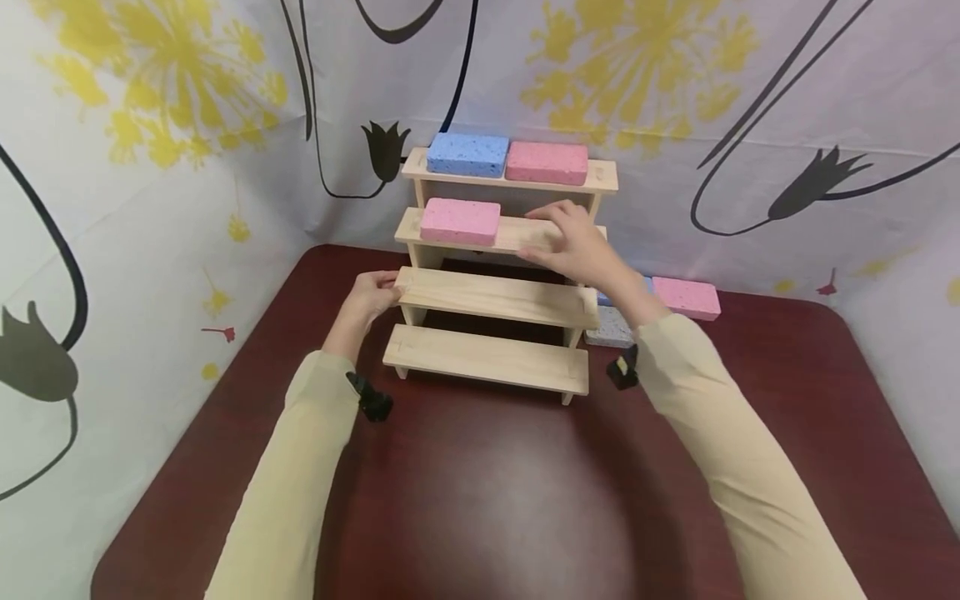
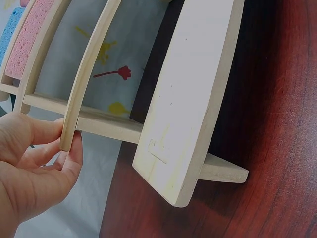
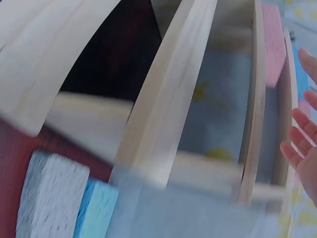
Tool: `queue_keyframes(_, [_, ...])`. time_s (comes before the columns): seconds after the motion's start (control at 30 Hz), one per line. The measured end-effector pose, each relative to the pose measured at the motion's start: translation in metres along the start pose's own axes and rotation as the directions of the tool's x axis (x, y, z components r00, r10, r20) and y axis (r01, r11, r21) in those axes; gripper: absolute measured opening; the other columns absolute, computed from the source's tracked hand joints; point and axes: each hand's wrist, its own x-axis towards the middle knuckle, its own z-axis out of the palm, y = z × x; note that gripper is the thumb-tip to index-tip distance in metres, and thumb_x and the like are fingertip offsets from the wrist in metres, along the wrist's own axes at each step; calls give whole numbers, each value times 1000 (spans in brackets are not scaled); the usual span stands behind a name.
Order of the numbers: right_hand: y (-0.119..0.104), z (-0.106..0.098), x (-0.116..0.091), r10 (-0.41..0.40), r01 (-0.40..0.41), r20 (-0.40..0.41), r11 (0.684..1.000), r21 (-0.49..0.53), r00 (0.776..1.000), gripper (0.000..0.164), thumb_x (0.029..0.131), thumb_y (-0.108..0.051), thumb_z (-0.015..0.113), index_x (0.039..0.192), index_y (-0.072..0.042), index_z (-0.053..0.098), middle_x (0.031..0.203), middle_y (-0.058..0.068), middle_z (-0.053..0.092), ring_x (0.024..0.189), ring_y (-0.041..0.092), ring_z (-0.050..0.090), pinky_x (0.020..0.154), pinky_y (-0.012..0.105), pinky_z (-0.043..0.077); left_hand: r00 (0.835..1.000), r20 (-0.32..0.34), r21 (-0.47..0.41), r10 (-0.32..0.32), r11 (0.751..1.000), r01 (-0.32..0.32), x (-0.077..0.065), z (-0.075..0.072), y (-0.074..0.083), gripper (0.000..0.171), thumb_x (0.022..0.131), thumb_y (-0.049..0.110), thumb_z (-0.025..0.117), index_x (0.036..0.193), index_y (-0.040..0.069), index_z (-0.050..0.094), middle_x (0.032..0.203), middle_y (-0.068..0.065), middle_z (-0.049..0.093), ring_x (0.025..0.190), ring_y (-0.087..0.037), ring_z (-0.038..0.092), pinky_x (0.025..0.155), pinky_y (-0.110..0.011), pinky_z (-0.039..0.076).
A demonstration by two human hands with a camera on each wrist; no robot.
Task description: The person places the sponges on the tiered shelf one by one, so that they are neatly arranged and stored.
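A four-step wooden stand (image 1: 487, 352) rises toward the wall. My left hand (image 1: 367, 298) pinches the left end of its second step from the bottom; thumb and fingers on that board show in the left wrist view. Over the third step my right hand (image 1: 576, 242) hovers with fingers apart and nothing between them. Left of it on that step lies a light pink sponge block (image 1: 460, 222). On the top step a blue sponge block (image 1: 468, 155) and a darker pink sponge block (image 1: 547, 162) lie side by side.
Right of the stand, on the dark red table (image 1: 510, 500), are another pink block (image 1: 686, 298), a grey block (image 1: 609, 329) and a blue block (image 3: 96, 210), partly hidden by my right arm in the head view. Patterned cloth (image 1: 480, 75) encloses the back and sides.
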Motion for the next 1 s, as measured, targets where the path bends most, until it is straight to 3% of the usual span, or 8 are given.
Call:
queue_keyframes(0.2, [30,-21,-21,72,-66,-74,995,74,995,58,83,-36,65,130,-6,47,132,20,41,124,37,32,103,55,27,998,-47,-8,45,999,-45,19,-4,-6,43,89,6,54,132,1,47,119,-19,57,98,-19,59,85,-26,52])
queue_keyframes(0.4, [73,-20,-43,117,-88,-192,985,151,974,45,93,-20,51,129,7,43,127,29,43,121,41,33,104,54,24,998,-56,34,26,999,-24,7,-12,2,44,92,5,47,135,-2,40,129,-22,50,104,-22,55,96,-34,47])
queue_keyframes(0.47, [89,-17,-53,164,-139,-160,978,156,973,45,94,-17,48,130,9,40,128,32,40,121,44,32,104,56,23,999,-50,26,10,1000,-9,4,-13,4,45,93,5,46,136,-2,39,130,-22,49,101,-20,54,97,-34,46])
queue_keyframes(0.6, [116,-2,-76,250,-248,-12,964,92,968,54,93,-21,50,134,11,34,132,35,36,121,47,33,101,59,28,999,-46,-18,-7,1000,6,0,-13,4,45,93,5,45,137,-1,38,131,-22,47,98,-19,52,98,-35,46])
queue_keyframes(0.8, [145,35,-107,234,-226,135,971,-75,963,68,85,-30,62,135,8,36,134,32,39,121,48,36,99,61,31,999,-41,-26,12,1000,-13,-1,-8,2,44,94,5,45,137,0,38,131,-22,48,103,-24,52,98,-37,45])
queue_keyframes(1.0, [149,48,-126,351,-279,175,900,-334,920,87,74,-48,69,138,0,34,130,30,36,117,48,32,95,64,30,1000,-16,-12,4,1000,-4,-5,0,0,44,94,5,44,137,0,38,131,-22,48,109,-26,52,99,-38,45])
